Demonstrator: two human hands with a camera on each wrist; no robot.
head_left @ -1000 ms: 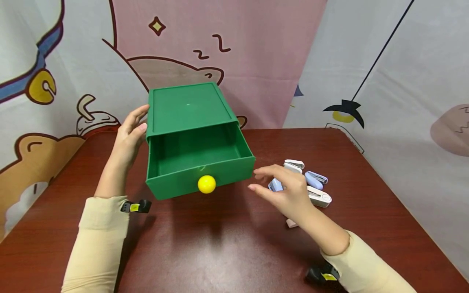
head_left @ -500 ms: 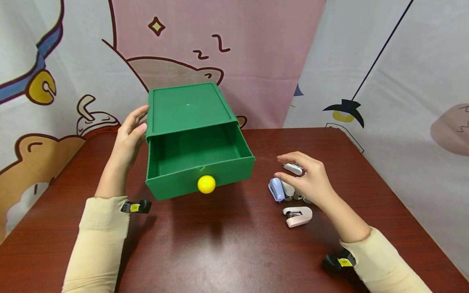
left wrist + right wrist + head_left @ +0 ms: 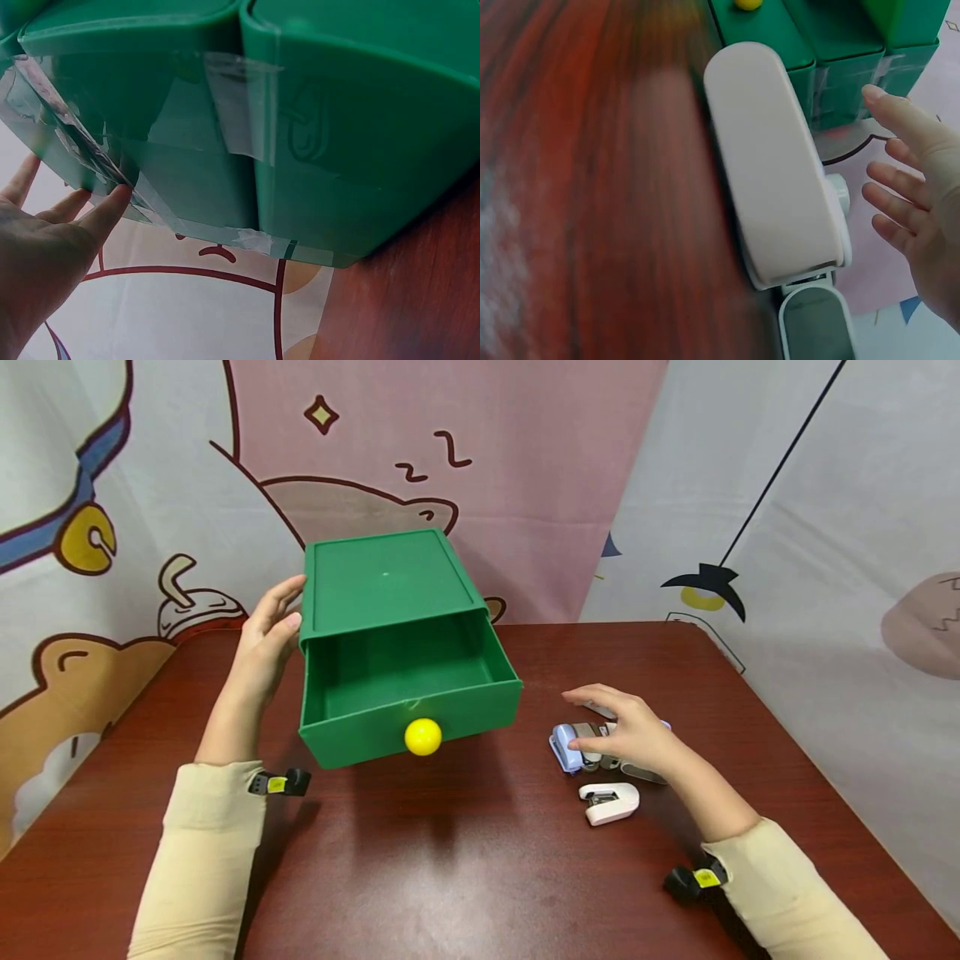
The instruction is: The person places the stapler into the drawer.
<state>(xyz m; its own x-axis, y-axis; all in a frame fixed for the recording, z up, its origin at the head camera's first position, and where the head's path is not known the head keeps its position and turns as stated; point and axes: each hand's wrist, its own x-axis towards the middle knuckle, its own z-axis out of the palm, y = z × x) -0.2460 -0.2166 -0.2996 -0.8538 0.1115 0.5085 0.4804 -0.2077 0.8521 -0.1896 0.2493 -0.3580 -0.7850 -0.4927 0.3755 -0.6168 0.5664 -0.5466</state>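
Observation:
A green drawer unit [image 3: 386,578] has its top drawer [image 3: 352,739], with a yellow round knob [image 3: 423,737], pulled out; its inside is bare. My left hand [image 3: 264,631] rests straight fingers against the unit's left side. In the left wrist view its fingertips [image 3: 116,196] lie at the clear-taped side wall. My right hand [image 3: 633,731] hovers over a cluster of staplers, thumb and fingers apart, holding nothing. A light-blue stapler [image 3: 566,749] shows by its thumb; others are partly hidden under the palm. Nearer me lies a pale pink stapler [image 3: 609,803], large in the right wrist view.
A dark red-brown table [image 3: 480,893] carries everything. A cartoon-printed curtain [image 3: 555,485] hangs behind and beside it. Behind my right fingers, a white stapler [image 3: 598,710] is partly covered. A grey-topped stapler [image 3: 817,326] sits beyond the pink one in the right wrist view.
My right hand has moved right from the drawer's front corner to the staplers, then lowered slightly, uncovering the pink stapler. The left hand and drawer unit stay put.

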